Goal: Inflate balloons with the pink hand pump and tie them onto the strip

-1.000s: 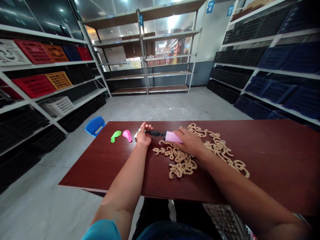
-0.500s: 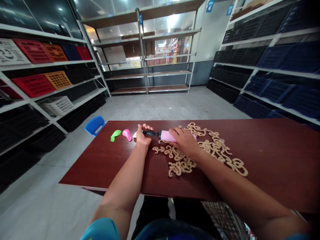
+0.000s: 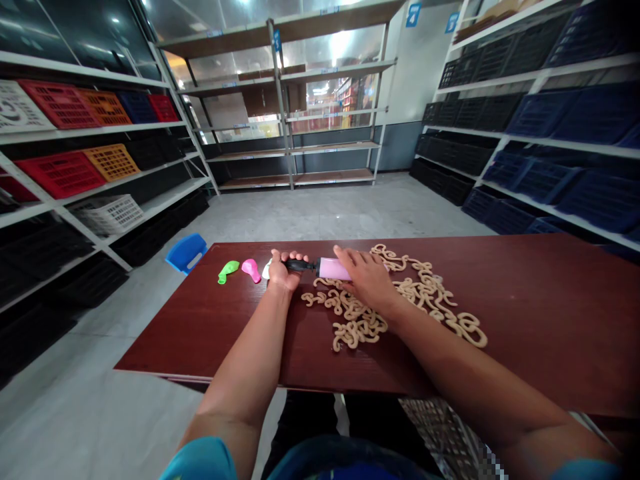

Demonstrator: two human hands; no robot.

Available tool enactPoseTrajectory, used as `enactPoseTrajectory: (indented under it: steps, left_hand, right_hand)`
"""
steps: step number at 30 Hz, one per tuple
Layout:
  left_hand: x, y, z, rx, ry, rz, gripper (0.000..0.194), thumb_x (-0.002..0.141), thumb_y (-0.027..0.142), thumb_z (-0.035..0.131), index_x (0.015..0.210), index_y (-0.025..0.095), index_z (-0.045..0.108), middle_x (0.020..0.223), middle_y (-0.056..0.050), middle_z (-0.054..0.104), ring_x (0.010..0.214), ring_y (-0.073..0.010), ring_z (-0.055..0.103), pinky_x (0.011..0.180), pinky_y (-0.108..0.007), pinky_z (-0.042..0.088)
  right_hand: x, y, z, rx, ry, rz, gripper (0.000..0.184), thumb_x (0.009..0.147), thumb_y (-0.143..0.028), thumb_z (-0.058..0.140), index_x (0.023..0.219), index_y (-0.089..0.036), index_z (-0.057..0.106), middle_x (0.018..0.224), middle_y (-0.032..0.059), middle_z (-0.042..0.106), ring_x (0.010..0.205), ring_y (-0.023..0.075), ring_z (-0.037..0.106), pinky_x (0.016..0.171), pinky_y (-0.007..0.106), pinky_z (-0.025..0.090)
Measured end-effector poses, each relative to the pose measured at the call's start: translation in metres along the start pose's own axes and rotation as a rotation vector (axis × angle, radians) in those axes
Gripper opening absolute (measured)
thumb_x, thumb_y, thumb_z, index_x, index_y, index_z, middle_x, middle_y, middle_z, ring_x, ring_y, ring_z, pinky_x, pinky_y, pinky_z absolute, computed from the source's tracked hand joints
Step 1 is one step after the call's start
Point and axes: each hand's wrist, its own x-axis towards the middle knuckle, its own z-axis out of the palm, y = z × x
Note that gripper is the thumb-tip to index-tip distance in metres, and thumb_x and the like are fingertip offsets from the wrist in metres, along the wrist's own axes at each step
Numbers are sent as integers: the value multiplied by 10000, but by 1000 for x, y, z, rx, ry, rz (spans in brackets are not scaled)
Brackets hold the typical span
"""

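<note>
A pink balloon pump (image 3: 333, 269) with a black end lies level between my hands, just above the table. My left hand (image 3: 287, 269) is closed around the black end, palm up with curled fingers. From above, my right hand (image 3: 367, 280) wraps the pink barrel and hides its far part. Beside my left hand a white limp piece (image 3: 266, 269), partly hidden, looks like a balloon. Further left lie a pink uninflated balloon (image 3: 251, 270) and a green uninflated balloon (image 3: 229, 271). Beige curly, rope-like pieces (image 3: 357, 330) spread under and around my right hand.
The dark red table (image 3: 200, 333) spans the view before me. A blue chair (image 3: 186, 253) stands past its far left corner. Shelves with red crates (image 3: 63, 175) line the left, dark blue crates (image 3: 545, 180) the right. A metal rack (image 3: 287, 133) stands at the back.
The pump has shifted slightly left, and its black end sits deeper in my left hand, whose fingers have curled in more. My right hand stays on the pink barrel. The view has moved slightly.
</note>
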Motion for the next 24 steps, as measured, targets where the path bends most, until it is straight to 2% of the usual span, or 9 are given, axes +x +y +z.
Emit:
enactPoseTrajectory:
  steps: [2,3,6,9,13,16,19,24]
  left_hand:
    - [-4,0,5,8,-16,28,489,870,517,261,514,181,267,501,-3,384,494,-133,458,601,-353,458]
    - [-6,0,7,11,-21,44,495,864,531,263,513,183,250,495,0,368,489,-132,449,589,-344,452]
    - [-11,5,16,25,-26,111,503,846,567,277,521,189,214,471,20,297,451,-122,402,547,-319,427]
    - [-15,20,21,27,-32,212,501,840,583,274,538,193,186,456,37,244,412,-110,347,490,-291,384]
    - [-18,47,24,7,2,318,456,866,505,296,562,197,151,445,50,223,378,-93,299,453,-269,335]
    - [-22,56,25,-4,39,356,417,874,436,310,571,198,150,437,55,227,364,-88,288,439,-262,314]
    - [-24,55,27,-6,46,367,404,872,410,317,572,199,147,435,57,227,355,-83,280,424,-255,298]
    - [-27,42,32,42,19,335,405,863,398,340,565,201,150,437,60,212,349,-77,266,409,-247,285]
  right_hand:
    - [0,3,2,-30,-14,66,792,733,-352,610,1381,-189,185,1218,145,484,1013,273,457,842,370,279]
    - [1,5,4,-43,-34,91,763,731,-345,611,1365,-181,219,1181,147,509,994,268,469,827,364,284]
    - [2,11,8,-58,-89,113,472,749,-329,581,1168,-166,438,1018,131,577,923,246,496,770,340,298]
    - [4,18,8,-58,-81,107,284,736,-299,579,977,-175,495,952,109,587,896,236,502,745,328,304]
    - [5,31,6,-59,-107,147,294,713,-309,588,968,-199,491,931,78,592,880,239,514,701,320,317]
    - [5,38,6,-29,-163,165,303,718,-356,573,968,-203,493,938,73,599,843,222,531,642,293,323]
    - [4,40,8,-22,-176,172,319,722,-387,559,959,-185,492,956,89,608,840,216,546,630,284,329]
    - [3,23,10,-44,-144,81,340,708,-385,561,949,-158,484,901,100,630,843,234,569,802,361,321]
